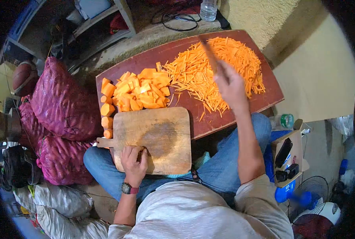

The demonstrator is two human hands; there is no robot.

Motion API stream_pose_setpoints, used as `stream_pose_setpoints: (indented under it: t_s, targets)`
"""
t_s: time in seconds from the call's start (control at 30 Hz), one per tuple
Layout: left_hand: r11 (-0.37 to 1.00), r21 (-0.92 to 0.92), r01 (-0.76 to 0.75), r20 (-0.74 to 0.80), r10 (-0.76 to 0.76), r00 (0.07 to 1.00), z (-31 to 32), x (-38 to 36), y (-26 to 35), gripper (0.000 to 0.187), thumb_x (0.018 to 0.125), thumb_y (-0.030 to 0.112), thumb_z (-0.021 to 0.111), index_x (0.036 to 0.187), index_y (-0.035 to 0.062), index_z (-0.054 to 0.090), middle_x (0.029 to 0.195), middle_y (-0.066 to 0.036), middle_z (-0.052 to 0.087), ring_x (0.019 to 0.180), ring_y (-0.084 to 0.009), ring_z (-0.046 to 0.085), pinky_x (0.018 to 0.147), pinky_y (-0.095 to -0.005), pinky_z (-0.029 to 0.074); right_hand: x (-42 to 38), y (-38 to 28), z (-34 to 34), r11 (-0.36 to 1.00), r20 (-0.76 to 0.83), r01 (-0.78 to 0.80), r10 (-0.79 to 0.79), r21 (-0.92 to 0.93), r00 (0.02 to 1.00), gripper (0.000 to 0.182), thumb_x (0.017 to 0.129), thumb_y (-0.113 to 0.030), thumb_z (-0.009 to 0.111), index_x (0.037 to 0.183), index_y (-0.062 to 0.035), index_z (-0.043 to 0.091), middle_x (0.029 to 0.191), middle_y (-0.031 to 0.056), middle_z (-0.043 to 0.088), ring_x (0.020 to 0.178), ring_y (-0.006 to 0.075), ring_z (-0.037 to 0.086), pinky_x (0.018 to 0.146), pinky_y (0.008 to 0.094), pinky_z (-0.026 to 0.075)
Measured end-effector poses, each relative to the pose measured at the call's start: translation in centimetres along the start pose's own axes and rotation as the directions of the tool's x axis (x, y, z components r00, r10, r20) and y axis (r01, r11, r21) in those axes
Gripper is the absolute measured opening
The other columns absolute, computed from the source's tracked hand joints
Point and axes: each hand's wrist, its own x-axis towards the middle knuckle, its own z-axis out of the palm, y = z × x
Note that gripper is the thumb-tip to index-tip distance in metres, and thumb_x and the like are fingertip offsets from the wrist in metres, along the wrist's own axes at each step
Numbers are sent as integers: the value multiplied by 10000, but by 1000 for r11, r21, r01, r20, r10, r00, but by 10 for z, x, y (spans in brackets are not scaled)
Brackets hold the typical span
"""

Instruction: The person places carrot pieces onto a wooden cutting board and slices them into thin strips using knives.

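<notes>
My left hand [133, 162] rests on the wooden cutting board [123, 123] with its fingers curled in, and I see nothing between them. The board lies across my lap against the low red table. In my right hand [231, 85] is a knife [210, 55], raised over a large heap of thin orange shreds [241, 59] that look like carrot. This hand is slightly blurred. Flat orange slices [143, 89] are piled beyond the board. Along the table's left edge, several thick orange chunks [107, 109] stand in a row.
Full magenta mesh sacks [63, 101] stand left of the table [233, 119], with white sacks [61, 201] below them. At right are an open cardboard box [291, 159] and a fan [309, 195]. A clear bottle [208, 11] and a black cable [177, 22] lie beyond the table.
</notes>
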Motion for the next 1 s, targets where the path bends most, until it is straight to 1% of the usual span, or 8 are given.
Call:
stream_pose_setpoints:
  t_s: [0.03, 0.13, 0.27, 0.37, 0.63, 0.7, 0.93, 1.0]
  targets:
    - [1000, 5, -7, -2, 7, 1000, 1, -1, -2, 120, 863, 29, 798, 945, 48, 712, 895, -125, 631, 842, -343, 604, 758, -467, 460, -5, 5, 10, 886, 93, 324, -310, -332, 946, 395, 1032, -188, 701, 1379, -29, 598, 990, 125, 761, 848, 281, 773, 751, 451, 646]
    - [996, -67, 65, -11, -66, 998, 2, 3, -1, 111, 858, 31, 812, 930, 43, 729, 871, -123, 647, 825, -338, 624, 754, -461, 482, -22, -33, 25, 775, 295, 261, -100, -575, 950, 400, 1010, -100, 649, 1396, -10, 593, 1070, 172, 759, 1059, 398, 738, 924, 541, 593]
    - [989, -125, 79, 19, -77, 997, -2, 44, 23, 80, 873, 50, 829, 916, 33, 764, 800, -115, 671, 764, -316, 645, 763, -442, 503, -20, -45, 27, 697, 354, 381, -192, -607, 915, 400, 979, -44, 617, 1379, -37, 619, 1053, 177, 739, 1056, 412, 720, 897, 530, 591]
    - [981, -144, -128, -31, 125, 992, -3, 110, 49, 114, 876, 89, 849, 927, 33, 764, 880, -128, 691, 837, -329, 655, 798, -446, 505, -19, -51, 18, 516, 392, 454, -232, -726, 890, 435, 944, -42, 620, 1378, -60, 632, 986, 150, 704, 991, 365, 712, 872, 482, 594]
    - [860, -151, -487, -68, 482, 873, 81, 285, 100, 245, 833, 247, 880, 990, 86, 782, 1069, -116, 686, 1053, -310, 636, 885, -466, 429, -22, -64, 1, 518, 427, 446, -164, -730, 889, 436, 940, -60, 622, 1375, -52, 653, 1010, 145, 730, 987, 346, 715, 863, 469, 602]
    - [839, 4, -544, -23, 544, 839, 113, 300, 98, 314, 813, 337, 883, 999, 99, 796, 1092, -111, 696, 1090, -317, 634, 918, -504, 405, -22, -64, 1, 536, 445, 448, -145, -715, 884, 427, 939, -66, 626, 1364, -49, 664, 1009, 151, 736, 987, 345, 719, 864, 467, 604]
    - [879, 209, -428, 118, 412, 904, 140, 296, 87, 507, 777, 471, 904, 1138, 126, 822, 1192, -113, 747, 1218, -309, 645, 999, -545, 398, -27, -56, 7, 546, 501, 484, -130, -684, 856, 404, 921, -69, 645, 1321, -37, 694, 952, 165, 746, 971, 360, 727, 875, 483, 594]
    - [941, -80, -329, 221, 338, 915, 136, 284, 83, 528, 784, 519, 900, 1128, 125, 826, 1175, -110, 746, 1218, -322, 641, 995, -535, 390, -28, -59, 10, 561, 511, 478, -111, -676, 853, 392, 922, -68, 654, 1309, -31, 700, 942, 166, 742, 961, 358, 727, 860, 477, 598]
